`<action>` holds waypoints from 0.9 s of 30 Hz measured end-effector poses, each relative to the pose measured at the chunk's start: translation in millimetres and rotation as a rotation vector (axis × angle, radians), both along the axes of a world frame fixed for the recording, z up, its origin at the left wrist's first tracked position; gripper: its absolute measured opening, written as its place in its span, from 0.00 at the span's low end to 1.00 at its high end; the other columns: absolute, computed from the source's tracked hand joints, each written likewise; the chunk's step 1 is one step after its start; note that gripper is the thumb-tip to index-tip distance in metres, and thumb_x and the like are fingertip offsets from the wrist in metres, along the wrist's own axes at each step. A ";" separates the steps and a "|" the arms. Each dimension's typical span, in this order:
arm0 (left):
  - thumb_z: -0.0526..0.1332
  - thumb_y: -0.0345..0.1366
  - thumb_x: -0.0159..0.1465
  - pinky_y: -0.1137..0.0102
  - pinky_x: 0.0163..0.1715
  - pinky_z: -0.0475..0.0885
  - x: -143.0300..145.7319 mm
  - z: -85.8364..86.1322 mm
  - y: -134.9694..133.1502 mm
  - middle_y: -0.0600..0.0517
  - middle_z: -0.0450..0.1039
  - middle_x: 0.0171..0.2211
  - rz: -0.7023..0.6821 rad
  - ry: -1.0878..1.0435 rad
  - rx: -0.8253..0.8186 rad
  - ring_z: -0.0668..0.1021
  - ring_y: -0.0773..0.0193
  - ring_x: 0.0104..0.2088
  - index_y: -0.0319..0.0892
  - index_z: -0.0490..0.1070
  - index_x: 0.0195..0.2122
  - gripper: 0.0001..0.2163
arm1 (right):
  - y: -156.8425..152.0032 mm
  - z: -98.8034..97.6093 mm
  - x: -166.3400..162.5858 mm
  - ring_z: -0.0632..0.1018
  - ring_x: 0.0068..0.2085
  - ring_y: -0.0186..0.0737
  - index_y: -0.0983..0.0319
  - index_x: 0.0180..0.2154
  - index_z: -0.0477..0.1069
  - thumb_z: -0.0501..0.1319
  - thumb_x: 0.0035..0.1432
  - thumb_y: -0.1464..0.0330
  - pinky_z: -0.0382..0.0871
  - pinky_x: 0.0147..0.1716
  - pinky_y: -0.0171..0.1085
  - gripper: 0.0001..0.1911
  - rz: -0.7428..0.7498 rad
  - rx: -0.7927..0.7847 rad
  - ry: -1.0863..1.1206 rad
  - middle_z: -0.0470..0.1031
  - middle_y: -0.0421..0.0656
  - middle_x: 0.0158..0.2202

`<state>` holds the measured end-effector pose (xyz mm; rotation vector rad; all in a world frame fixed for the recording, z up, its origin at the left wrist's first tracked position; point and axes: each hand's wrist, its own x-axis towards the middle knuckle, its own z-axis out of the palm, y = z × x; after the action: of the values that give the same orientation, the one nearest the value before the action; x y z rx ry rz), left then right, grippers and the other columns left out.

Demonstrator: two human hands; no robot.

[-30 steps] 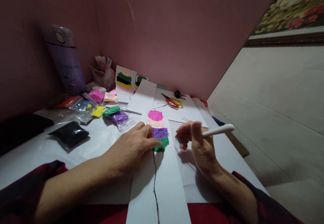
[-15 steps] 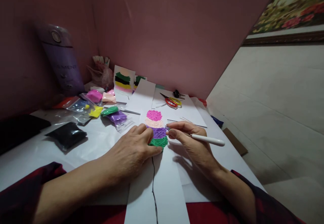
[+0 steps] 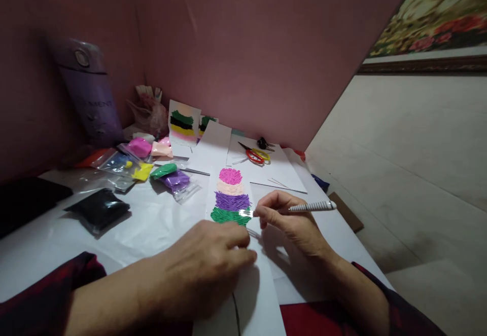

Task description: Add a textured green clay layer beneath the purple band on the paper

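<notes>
A white paper strip [image 3: 266, 285] lies in front of me with bands of modelling clay on it: magenta [image 3: 230, 176], peach [image 3: 230, 188], purple [image 3: 232, 201] and green [image 3: 224, 215]. My right hand [image 3: 292, 222] pinches a fork [image 3: 312, 207] with a pale, striped handle; its tines rest at the right end of the green band. Just below the green clay is my left hand [image 3: 213, 260], over the strip. Its thumb and forefinger point right with a small gap between them, holding nothing visible; the other fingers are hidden. A black line runs down the strip under it.
Bagged clay, including a black packet [image 3: 99, 209] and a purple packet [image 3: 175, 180], lies at the left. Scissors [image 3: 254, 154] rest on white paper further back. A purple bottle [image 3: 91, 98] and a small clay-banded card [image 3: 184, 123] stand near the pink wall.
My left hand has come off the clay bands and moved toward me, uncovering the green one. The fork has moved down from the purple band to the green one, its handle now turned.
</notes>
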<state>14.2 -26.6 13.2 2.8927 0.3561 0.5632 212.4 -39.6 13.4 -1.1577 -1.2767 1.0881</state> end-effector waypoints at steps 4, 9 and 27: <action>0.57 0.25 0.63 0.69 0.24 0.70 9.1 9.1 -27.9 0.48 0.74 0.35 -0.040 0.272 0.071 0.72 0.62 0.29 0.37 0.71 0.40 0.07 | 1.3 -6.5 -0.8 0.68 0.23 0.31 0.61 0.28 0.70 0.69 0.49 0.69 0.60 0.23 0.32 0.08 0.039 -0.046 0.082 0.70 0.36 0.24; 0.53 0.25 0.65 0.68 0.25 0.74 14.7 16.6 -40.8 0.40 0.74 0.46 0.009 0.332 0.255 0.75 0.61 0.30 0.33 0.70 0.48 0.12 | 4.7 -8.2 3.1 0.64 0.22 0.30 0.61 0.32 0.70 0.66 0.53 0.70 0.54 0.22 0.32 0.05 0.121 0.002 0.096 0.71 0.37 0.23; 0.60 0.31 0.59 0.73 0.04 0.59 47.4 -51.7 -42.0 0.33 0.80 0.29 0.207 -0.142 0.717 0.70 0.65 0.11 0.33 0.71 0.27 0.06 | 14.3 -16.0 7.8 0.67 0.16 0.27 0.61 0.34 0.68 0.66 0.52 0.68 0.56 0.16 0.28 0.08 0.189 -0.099 0.032 0.70 0.34 0.19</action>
<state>61.7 -68.7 -38.5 3.4740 0.5248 1.1240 220.2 -25.3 -2.6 -1.1044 -1.3402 1.3159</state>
